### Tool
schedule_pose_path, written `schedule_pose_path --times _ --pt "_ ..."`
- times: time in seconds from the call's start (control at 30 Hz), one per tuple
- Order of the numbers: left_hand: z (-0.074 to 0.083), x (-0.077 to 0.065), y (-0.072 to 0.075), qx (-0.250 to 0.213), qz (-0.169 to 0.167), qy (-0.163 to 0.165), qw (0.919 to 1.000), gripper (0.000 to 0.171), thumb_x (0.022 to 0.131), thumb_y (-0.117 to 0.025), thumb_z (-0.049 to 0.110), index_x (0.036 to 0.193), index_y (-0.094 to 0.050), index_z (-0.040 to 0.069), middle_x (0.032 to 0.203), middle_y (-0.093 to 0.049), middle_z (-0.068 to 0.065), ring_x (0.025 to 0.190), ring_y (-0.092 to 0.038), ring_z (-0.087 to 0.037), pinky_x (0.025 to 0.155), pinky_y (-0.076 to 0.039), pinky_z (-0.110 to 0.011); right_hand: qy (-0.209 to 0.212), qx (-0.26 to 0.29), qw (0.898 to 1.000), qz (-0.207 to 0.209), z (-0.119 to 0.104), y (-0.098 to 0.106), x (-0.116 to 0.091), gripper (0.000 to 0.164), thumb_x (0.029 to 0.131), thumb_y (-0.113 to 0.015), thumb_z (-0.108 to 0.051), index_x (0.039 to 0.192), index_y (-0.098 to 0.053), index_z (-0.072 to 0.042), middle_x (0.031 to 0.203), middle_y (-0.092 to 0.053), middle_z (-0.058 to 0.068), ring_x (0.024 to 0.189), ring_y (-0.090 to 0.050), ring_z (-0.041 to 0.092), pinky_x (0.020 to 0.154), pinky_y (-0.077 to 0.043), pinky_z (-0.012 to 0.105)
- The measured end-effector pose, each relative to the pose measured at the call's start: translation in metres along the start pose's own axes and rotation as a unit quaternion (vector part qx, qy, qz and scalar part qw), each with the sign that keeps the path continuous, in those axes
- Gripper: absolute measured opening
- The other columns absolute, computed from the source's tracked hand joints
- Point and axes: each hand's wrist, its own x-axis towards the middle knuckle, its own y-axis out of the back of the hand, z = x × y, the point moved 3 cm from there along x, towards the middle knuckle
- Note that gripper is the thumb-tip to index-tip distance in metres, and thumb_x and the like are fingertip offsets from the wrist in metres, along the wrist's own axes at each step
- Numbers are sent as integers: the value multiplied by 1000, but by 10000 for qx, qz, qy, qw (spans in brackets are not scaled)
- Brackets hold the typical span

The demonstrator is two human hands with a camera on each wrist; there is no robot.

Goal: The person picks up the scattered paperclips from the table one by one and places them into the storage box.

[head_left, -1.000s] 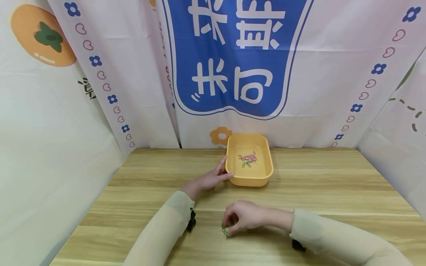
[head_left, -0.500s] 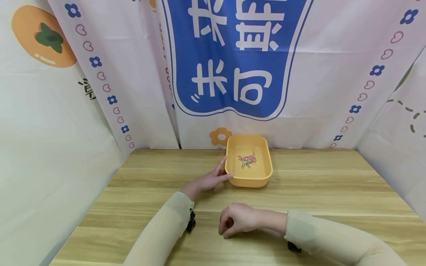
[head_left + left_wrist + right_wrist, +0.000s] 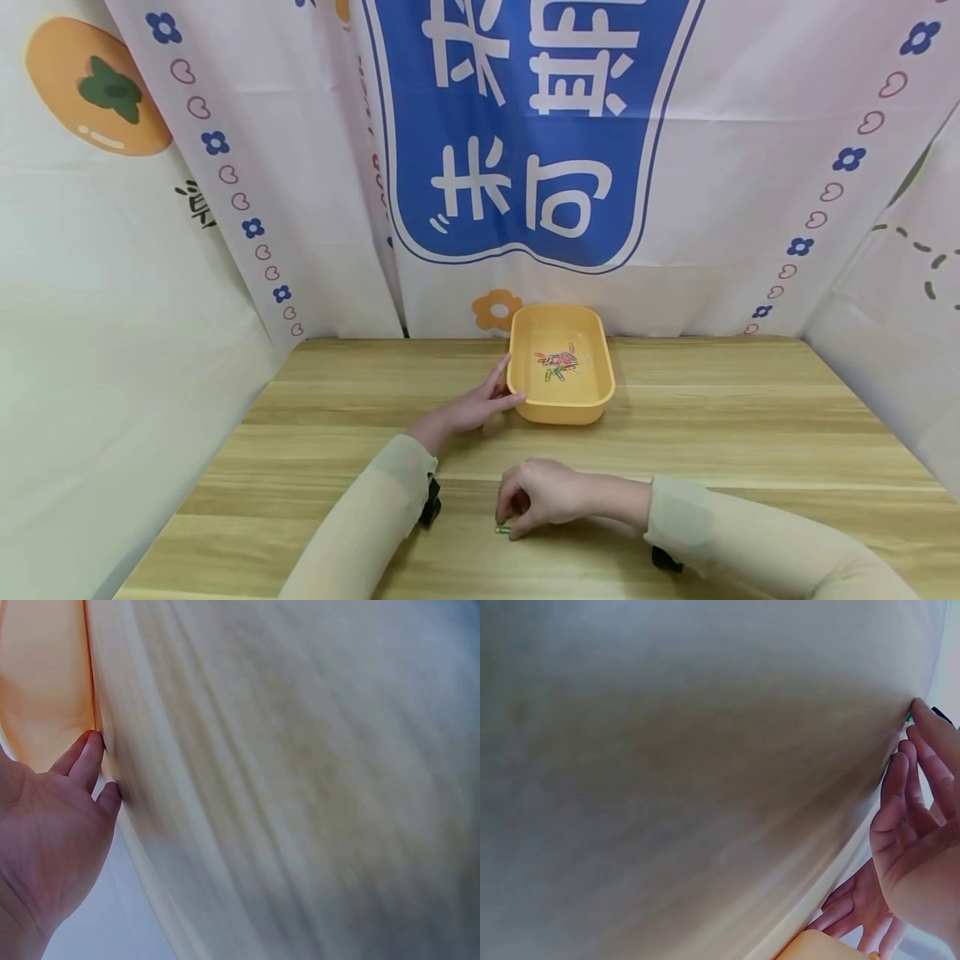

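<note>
A yellow plastic basin (image 3: pixel 562 412) stands at the back of the wooden table. Inside lies a small pile of coloured paper clips (image 3: pixel 558 360). My left hand (image 3: pixel 474 406) touches the basin's left side near its front corner, fingers spread; the left wrist view also has this hand (image 3: pixel 56 825) with its fingertips at the basin wall (image 3: pixel 49 682). Near the front, my right hand (image 3: pixel 543 493) bends down to the tabletop, its thumb and fingertips about a green paper clip (image 3: pixel 502 530). In the right wrist view the right hand (image 3: pixel 922 847) hides most of that clip.
The wooden table (image 3: pixel 712 433) extends on both sides of the basin. A white printed cloth (image 3: pixel 735 208) with a blue panel hangs directly behind the basin, and more cloth flanks the table on the left and right.
The green paper clip, angled at the fingertips, then nearly hidden by them, now shows flat at the table. My right hand has shifted slightly left. The left hand stays at the basin.
</note>
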Motion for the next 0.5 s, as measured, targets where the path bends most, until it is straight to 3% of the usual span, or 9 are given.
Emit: schedule_pose_path --times 0.23,0.5 --pt "1 -2 0 -67 -2 31 10000 85 99 -55 39 154 9 37 150 -37 -17 138 -33 -27 113 -19 -49 -239 -52 9997 56 2 -1 1 7 77 -83 -13 77 -77 -17 77 -58 -22 65 -51 -8 61 -44 13" --pt "2 -2 0 -143 -5 13 9999 85 99 -55 38 155 9 35 151 -36 -17 139 -31 -27 113 -19 -48 -510 109 9985 -164 2 1 6 11 77 -83 -11 74 -74 -17 73 -58 -20 65 -51 -6 62 -45 14"
